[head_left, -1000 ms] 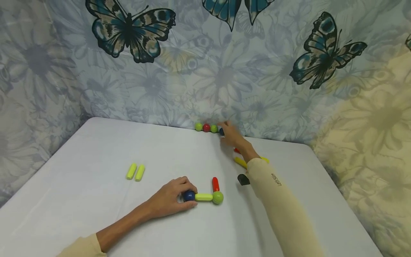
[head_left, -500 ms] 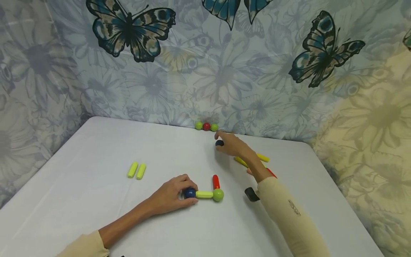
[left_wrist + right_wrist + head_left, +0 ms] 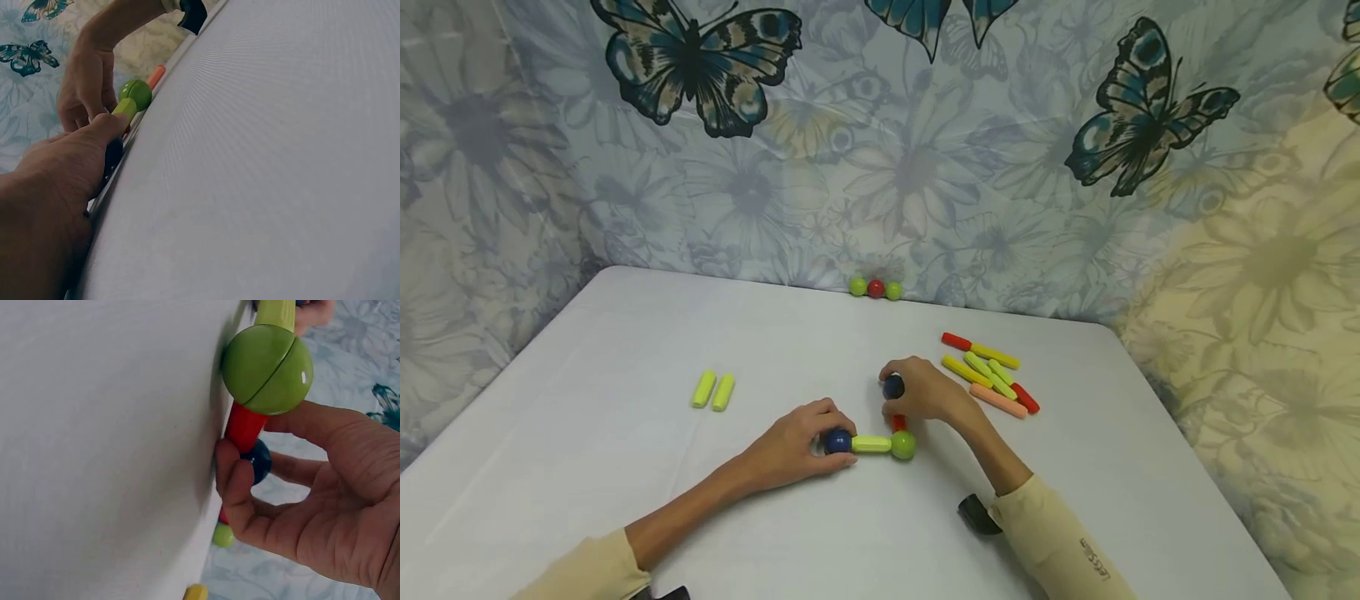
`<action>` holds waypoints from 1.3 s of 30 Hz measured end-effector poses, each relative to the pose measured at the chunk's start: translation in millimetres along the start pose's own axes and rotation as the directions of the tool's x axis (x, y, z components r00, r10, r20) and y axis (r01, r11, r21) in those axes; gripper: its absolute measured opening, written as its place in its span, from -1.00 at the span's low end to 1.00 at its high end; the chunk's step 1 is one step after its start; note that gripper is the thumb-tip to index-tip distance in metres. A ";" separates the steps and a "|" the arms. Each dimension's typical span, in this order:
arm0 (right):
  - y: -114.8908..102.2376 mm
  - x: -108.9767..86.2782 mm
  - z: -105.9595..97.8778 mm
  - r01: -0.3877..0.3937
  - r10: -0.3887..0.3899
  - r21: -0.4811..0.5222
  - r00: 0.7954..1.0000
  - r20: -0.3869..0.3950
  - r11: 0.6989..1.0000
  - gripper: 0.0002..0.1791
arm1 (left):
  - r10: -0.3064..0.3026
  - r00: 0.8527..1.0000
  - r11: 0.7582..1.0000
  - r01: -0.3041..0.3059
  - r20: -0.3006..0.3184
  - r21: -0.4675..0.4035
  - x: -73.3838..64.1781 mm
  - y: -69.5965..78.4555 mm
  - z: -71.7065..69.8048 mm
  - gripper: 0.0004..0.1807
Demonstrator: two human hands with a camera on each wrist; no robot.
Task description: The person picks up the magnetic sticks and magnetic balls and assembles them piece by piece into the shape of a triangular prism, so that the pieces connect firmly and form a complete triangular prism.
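Observation:
My left hand (image 3: 805,446) grips a blue ball (image 3: 837,441) between thumb and fingers. From that ball a yellow-green rod (image 3: 872,444) runs right to a green ball (image 3: 903,445). A red rod (image 3: 245,428) leads away from the green ball toward the table's far side. At its far end my right hand (image 3: 922,389) holds a dark blue ball (image 3: 892,387) between thumb and curled fingers. In the right wrist view this dark ball (image 3: 259,462) meets the red rod's end; whether they are joined cannot be told.
Two yellow-green rods (image 3: 713,391) lie side by side at the left. A pile of red, yellow, yellow-green and orange rods (image 3: 997,401) lies right of my right hand. Three balls (image 3: 876,288), green, red and green, sit in a row along the far edge against the patterned cloth.
My right hand has brought the dark blue ball from the far row back toward me, to the red rod. The left hand still holds its blue ball. The rod pile is uncovered.

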State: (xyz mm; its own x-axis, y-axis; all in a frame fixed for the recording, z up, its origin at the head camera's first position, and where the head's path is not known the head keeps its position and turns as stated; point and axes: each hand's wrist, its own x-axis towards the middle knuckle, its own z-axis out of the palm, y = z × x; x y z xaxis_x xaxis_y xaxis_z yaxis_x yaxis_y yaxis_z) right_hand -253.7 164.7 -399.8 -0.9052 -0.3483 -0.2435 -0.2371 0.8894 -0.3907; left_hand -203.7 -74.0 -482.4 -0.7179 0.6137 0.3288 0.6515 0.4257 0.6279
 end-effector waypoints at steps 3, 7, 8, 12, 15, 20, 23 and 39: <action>1.8 -1.4 -0.7 -0.026 0.026 0.022 1.000 0.001 0.999 -0.51 | 0.005 1.000 1.000 -0.005 0.010 0.005 0.5 -0.7 1.2 -0.74; 3.8 -2.2 -4.2 -0.031 0.031 0.019 0.999 0.011 0.999 -0.51 | -0.001 1.000 1.000 0.001 0.004 0.027 0.8 -1.7 1.5 -0.73; 4.2 -2.2 -5.0 -0.029 0.028 0.013 0.999 0.023 1.000 -0.50 | -0.003 1.000 1.000 0.003 0.003 0.028 0.6 -1.6 1.4 -0.74; 5.6 -2.2 -8.5 -0.018 0.017 0.012 0.996 0.084 1.000 -0.41 | -0.023 1.000 0.999 0.023 0.012 0.029 -0.7 -0.6 -0.7 -0.74; 5.0 -6.3 -14.3 -0.022 0.018 0.037 0.993 0.117 0.999 -0.39 | -0.034 0.999 0.999 0.033 0.018 0.023 -1.6 0.8 -1.8 -0.74; -3.4 -24.3 -28.6 -0.006 0.005 0.009 0.985 0.174 1.000 -0.58 | -0.033 0.999 0.999 0.033 0.014 0.014 -2.0 1.8 -2.2 -0.74; -11.6 -37.2 -32.8 -0.003 0.010 -0.030 0.972 0.235 1.000 -0.69 | -0.028 1.000 1.000 0.028 0.012 0.005 -1.6 1.6 -1.5 -0.75; -29.2 -38.9 -12.4 -0.018 0.038 -0.060 0.934 0.356 0.998 -0.74 | -0.196 0.976 0.957 0.170 0.096 0.234 3.9 18.9 -30.6 -0.53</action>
State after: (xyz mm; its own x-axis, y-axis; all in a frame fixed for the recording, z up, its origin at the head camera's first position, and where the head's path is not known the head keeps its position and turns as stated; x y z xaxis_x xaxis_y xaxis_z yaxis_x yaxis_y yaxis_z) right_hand -215.9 155.9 -367.9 -0.7290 -0.3963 -0.5581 -0.2412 0.9118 -0.3324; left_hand -201.7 -83.9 -447.6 -0.8049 0.5790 0.1299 0.5594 0.6673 0.4918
